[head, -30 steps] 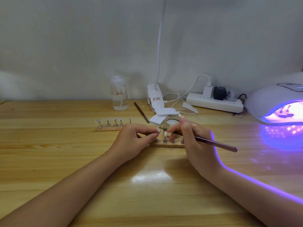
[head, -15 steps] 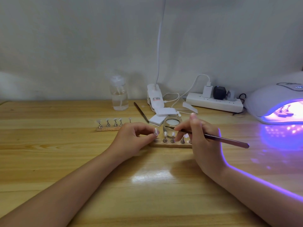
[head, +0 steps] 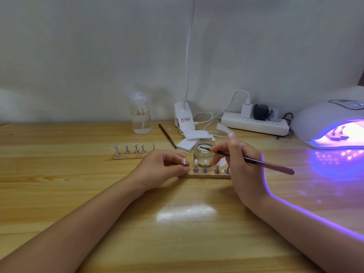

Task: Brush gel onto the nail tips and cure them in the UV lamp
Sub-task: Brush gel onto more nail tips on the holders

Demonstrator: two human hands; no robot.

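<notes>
Forearms reach in from 7 and 5 o'clock over the wooden table (head: 82,190), and we see both hands meet near the middle. The left hand (head: 157,170) has its thumb and forefinger pinched on one small stand with a pale nail tip (head: 184,160), held just at the left end of the near cork strip (head: 206,175). On that strip four more tips stand upright on metal pegs. The right hand (head: 244,164) curls its fingers round a slim dark brush (head: 256,161), handle pointing to 3 o'clock, bristle end lying over the mouth of the clear gel jar (head: 203,154) just behind the strip; we cannot tell whether the bristles touch the gel.

Further off at 11 o'clock a second cork strip (head: 128,156) carries five tips. Behind the jar lie white pads (head: 192,139) and a spare brush (head: 167,135), then a clear pump bottle (head: 140,119), a white clip lamp base (head: 184,119) and a power strip (head: 255,124) along the wall. At 2 o'clock the UV lamp (head: 331,115) glows violet, with a strip of tips inside, and its light spills onto the table and the right forearm
</notes>
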